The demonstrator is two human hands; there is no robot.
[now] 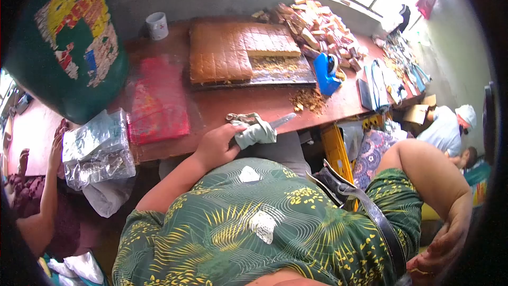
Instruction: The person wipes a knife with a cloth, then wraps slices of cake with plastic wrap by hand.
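Note:
My left hand [218,142] is closed around a grey-green cloth [256,133] at the table's front edge. From the cloth a knife blade [283,121] points right; its handle is hidden in the wrap. Beyond it lies a brown slab of cake [219,47], scored into rectangles, on a dark tray [286,77]. Pieces are gone from the slab's front right part, where crumbs cover the tray. Low at my right side, away from the table, hangs my right hand [443,249], its fingers loosely extended and dim, with nothing visible in them.
Cut cake pieces [323,26] are heaped behind a blue tape dispenser [327,74]. Crumbs [308,100] lie nearby. Left are red plastic [159,100], clear plastic bags [98,148], a white mug [157,25] and a green drum [79,90]. Another person's arm [45,196] is left; someone bends at right [444,130].

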